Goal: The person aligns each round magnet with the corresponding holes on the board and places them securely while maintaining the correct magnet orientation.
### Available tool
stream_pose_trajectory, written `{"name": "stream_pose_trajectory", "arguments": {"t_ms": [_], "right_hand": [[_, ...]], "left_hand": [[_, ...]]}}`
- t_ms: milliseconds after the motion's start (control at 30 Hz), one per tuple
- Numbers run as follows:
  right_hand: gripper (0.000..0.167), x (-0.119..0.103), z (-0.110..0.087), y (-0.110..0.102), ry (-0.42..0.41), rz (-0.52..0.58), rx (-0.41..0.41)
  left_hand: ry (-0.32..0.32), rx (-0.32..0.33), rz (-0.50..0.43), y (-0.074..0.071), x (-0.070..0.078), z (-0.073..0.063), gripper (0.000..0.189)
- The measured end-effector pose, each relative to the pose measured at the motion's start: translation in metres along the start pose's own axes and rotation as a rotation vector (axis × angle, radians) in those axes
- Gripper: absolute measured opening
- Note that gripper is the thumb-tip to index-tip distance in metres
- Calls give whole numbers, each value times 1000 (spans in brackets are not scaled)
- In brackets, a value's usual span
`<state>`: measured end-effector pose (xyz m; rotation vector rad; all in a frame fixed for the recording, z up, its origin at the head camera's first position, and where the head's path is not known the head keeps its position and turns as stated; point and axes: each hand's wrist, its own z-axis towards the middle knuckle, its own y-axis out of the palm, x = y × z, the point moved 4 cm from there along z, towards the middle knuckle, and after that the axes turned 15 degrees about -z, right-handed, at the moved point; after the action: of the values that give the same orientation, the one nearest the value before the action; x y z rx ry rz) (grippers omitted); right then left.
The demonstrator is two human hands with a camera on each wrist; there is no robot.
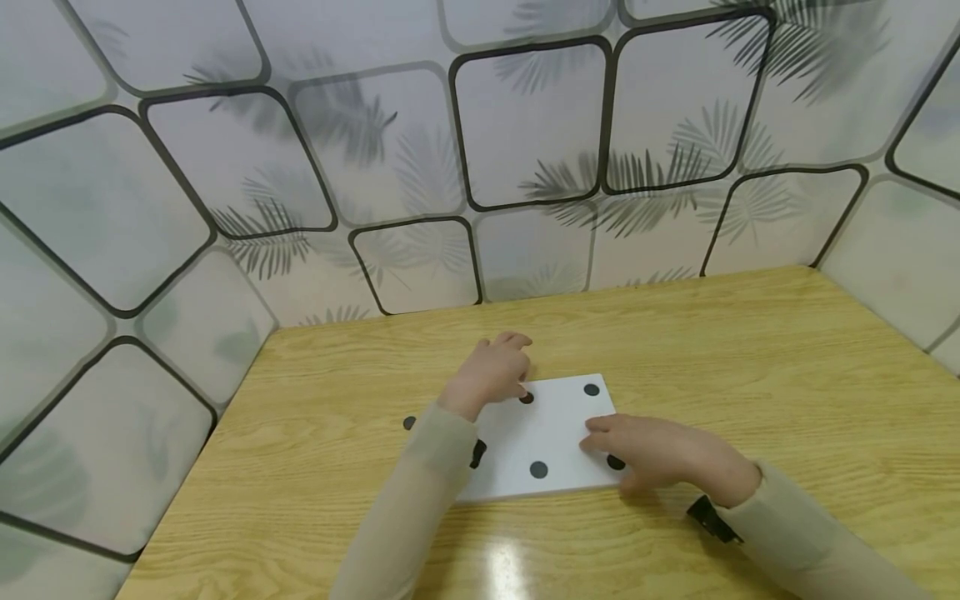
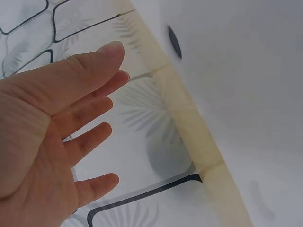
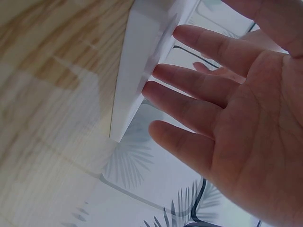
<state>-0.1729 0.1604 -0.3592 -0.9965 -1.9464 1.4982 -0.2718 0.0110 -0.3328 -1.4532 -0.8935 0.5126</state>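
Observation:
A flat white rectangular panel [image 1: 558, 429] with several black round spots on its top lies on the table. My left hand [image 1: 495, 367] hovers over its far-left part, and my forearm covers the panel's left end. In the left wrist view the left hand's fingers [image 2: 94, 111] are spread and loosely bent, holding nothing. My right hand [image 1: 660, 450] is at the panel's right end, its fingertips over the top surface. The right wrist view shows those fingers [image 3: 189, 90] nearly straight, close to the panel's white side [image 3: 135, 71]; whether they touch cannot be told.
The wood-grain table [image 1: 322, 467] reaches back to walls covered with patterned cloth [image 1: 532, 125] at the rear and sides. A dark round spot [image 1: 409, 422] shows left of my left sleeve. Black straps [image 1: 712, 521] sit at my wrists.

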Motion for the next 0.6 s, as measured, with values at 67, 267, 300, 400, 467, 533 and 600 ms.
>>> {"name": "stream_pose_trajectory", "arguments": {"t_ms": [67,267,300,400,467,533,600], "right_hand": [[53,0,0,0,1,0,2],[53,0,0,0,4,4,0],[53,0,0,0,4,5,0],[54,-1,-1,1,3,6,2],[55,-1,-1,1,2,6,4],[55,-1,-1,1,3,6,3],[55,-1,-1,1,6,9,3]], "left_hand": [[11,22,-14,-2,-1,-4,11],[32,76,-1,-5,-9,-17,13],[33,81,4,-6,-10,-20,14],[36,91,9,-7,-13,-27,13],[31,91,7,-7,-15,-32,13],[20,92,13,-6,-18,-36,13],[5,92,19,-5,-21,-40,12]]}}
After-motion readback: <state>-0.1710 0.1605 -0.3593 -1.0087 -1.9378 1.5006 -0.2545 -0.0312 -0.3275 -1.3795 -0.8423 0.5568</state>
